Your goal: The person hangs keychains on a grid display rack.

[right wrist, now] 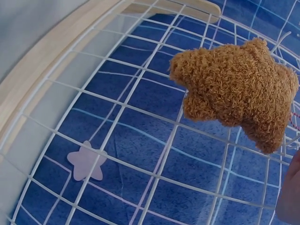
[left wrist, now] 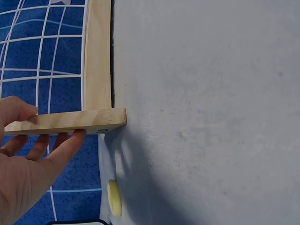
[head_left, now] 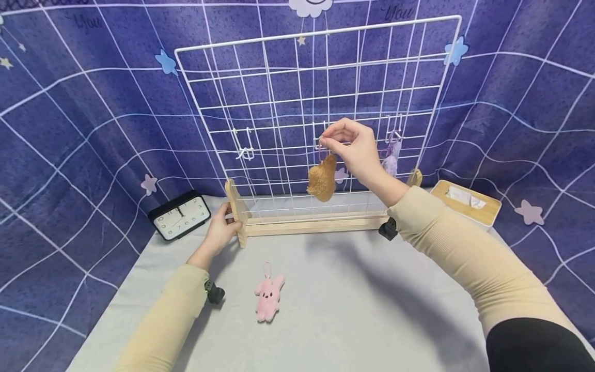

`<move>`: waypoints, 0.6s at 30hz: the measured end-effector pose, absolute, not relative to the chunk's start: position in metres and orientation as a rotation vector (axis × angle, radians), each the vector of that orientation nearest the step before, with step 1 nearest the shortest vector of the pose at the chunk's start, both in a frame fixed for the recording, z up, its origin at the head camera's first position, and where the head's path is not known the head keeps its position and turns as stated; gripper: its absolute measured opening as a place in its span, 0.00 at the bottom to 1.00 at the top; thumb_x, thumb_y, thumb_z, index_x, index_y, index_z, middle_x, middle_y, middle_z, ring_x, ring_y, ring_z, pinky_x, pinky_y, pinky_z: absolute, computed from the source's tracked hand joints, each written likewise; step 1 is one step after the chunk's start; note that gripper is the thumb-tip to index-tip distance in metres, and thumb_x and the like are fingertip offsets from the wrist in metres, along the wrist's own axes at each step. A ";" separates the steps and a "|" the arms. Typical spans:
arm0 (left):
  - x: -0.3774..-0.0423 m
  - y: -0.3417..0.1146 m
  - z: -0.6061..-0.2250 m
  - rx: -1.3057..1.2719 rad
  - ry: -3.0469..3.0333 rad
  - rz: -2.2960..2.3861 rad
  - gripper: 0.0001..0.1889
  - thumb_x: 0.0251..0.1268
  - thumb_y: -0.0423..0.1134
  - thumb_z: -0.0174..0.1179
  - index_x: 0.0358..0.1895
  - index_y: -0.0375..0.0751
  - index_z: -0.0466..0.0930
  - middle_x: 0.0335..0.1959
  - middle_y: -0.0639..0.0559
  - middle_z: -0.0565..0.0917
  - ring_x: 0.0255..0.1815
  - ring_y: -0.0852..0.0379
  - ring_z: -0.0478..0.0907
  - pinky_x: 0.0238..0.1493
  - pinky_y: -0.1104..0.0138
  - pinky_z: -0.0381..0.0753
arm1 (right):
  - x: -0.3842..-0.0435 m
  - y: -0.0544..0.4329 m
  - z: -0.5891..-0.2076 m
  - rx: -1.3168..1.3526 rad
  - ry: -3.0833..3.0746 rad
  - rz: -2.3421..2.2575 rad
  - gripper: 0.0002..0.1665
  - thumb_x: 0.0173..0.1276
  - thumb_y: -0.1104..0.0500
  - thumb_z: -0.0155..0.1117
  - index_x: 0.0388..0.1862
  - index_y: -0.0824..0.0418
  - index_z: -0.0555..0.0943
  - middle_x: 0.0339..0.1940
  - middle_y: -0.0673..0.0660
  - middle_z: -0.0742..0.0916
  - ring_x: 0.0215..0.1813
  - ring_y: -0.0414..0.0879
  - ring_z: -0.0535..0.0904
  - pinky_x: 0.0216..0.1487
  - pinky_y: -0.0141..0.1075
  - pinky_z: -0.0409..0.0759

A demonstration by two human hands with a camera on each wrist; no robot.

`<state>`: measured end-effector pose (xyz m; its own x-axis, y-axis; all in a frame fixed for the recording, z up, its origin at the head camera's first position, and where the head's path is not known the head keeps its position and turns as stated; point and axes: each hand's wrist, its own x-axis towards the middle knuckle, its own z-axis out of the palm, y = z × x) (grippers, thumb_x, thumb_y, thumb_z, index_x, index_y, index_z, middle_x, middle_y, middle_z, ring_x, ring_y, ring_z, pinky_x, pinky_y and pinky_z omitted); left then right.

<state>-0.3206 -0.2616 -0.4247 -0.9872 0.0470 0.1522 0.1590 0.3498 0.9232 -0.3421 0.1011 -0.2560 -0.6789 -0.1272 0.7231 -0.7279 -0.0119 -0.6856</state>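
Observation:
My right hand (head_left: 357, 151) pinches the cord loop of a fuzzy brown plush pendant (head_left: 322, 182) between thumb and fingertips, at the middle hook of a white wire grid rack (head_left: 260, 39). Whether the loop is over the hook, I cannot tell, since the fingers cover it. In the right wrist view the brown plush (right wrist: 234, 86) hangs before the wires. My left hand (head_left: 218, 231) grips the rack's left wooden foot (left wrist: 70, 120), thumb on one face and fingers on the other. A pink plush pendant (head_left: 267, 299) with a loop lies on the table.
A pale purple pendant (head_left: 392, 159) hangs from the right hook. The left hook (head_left: 245, 152) carries nothing. A black-cased clock (head_left: 181, 216) stands at the left, and a wood-topped white box (head_left: 483, 207) at the back right. Star-patterned blue cloth surrounds the table (head_left: 325, 320).

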 end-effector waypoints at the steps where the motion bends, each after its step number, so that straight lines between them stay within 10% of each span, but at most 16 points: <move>1: -0.317 -0.259 -0.420 -0.189 -2.505 -1.729 0.33 0.66 0.19 0.50 0.74 0.25 0.54 0.68 0.24 0.64 0.68 0.24 0.67 0.59 0.44 0.81 | -0.343 0.101 -0.257 0.878 -1.819 1.730 0.07 0.63 0.71 0.73 0.38 0.74 0.83 0.33 0.54 0.90 0.36 0.43 0.86 0.45 0.33 0.86; 18: -0.336 -0.270 -0.445 -0.162 -2.494 -1.694 0.34 0.65 0.20 0.51 0.75 0.30 0.56 0.69 0.27 0.65 0.68 0.28 0.69 0.57 0.45 0.83 | -0.321 0.094 -0.245 0.778 -1.927 1.621 0.07 0.66 0.72 0.70 0.40 0.76 0.83 0.38 0.62 0.90 0.39 0.39 0.86 0.53 0.37 0.85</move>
